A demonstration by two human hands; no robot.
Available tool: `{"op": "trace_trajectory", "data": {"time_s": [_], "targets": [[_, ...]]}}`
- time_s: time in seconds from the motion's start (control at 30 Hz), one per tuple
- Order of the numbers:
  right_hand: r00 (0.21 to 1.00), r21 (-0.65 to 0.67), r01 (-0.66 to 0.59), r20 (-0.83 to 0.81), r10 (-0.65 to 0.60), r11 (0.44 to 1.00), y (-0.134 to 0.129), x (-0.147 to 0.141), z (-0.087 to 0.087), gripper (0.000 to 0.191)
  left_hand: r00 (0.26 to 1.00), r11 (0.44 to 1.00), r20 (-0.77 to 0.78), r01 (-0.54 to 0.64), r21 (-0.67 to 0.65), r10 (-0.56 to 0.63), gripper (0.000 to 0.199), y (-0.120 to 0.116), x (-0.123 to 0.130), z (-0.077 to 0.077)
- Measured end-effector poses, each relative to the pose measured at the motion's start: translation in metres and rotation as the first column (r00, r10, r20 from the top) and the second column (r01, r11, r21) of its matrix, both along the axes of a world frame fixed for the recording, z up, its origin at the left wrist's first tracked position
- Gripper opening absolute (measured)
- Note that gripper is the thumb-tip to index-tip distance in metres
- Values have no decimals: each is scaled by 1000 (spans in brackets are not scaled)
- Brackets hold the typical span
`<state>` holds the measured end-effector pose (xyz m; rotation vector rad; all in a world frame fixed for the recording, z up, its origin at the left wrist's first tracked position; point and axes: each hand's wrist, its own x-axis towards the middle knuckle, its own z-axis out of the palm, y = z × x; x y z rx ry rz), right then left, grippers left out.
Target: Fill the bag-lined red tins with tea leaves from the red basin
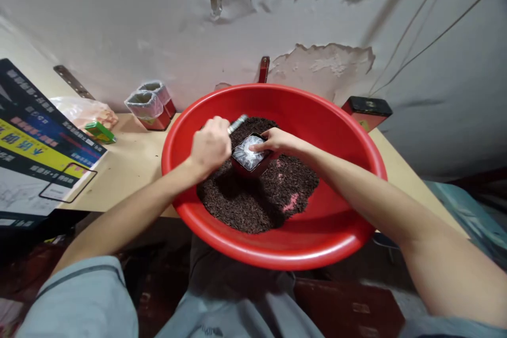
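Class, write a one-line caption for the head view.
Over a red basin of dark, loose material, the right hand holds a plastic-lined box; the left hand, a silvery object.

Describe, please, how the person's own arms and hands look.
The left hand and right hand are bare, with no gloves or watch visible. The short left sleeve is grey-blue with a thin dark stripe; of the right sleeve, only an edge shows.

Plain glossy red basin point(340, 232), dark brown granules point(245, 214) flecked pink, pale tan tabletop point(122, 169).
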<state>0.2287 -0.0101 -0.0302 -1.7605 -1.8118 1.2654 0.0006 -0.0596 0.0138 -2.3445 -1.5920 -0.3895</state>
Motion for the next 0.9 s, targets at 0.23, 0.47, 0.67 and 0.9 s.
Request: {"op": "trace_trajectory", "data": {"time_s": [0.23, 0.47, 0.67, 0.9], "targets": [[998, 69, 54, 27, -56, 996, -3, -2, -11, 8, 972, 951, -20, 223, -214, -232, 38, -21, 37, -43], [989, 35, 91, -117, -86, 995, -5, 5, -9, 19, 974, 914, 209, 159, -374, -84, 36, -11, 43, -42], [889, -173, -251, -430, 156, 952, -4, 47, 3, 71, 987, 916, 82, 156, -370, -135, 27, -10, 61, -39], [928, -93, -283, -280, 247, 955, -9, 42, 13, 99, 957, 917, -76, 245, -314, -282, 43, -4, 55, -42]]}}
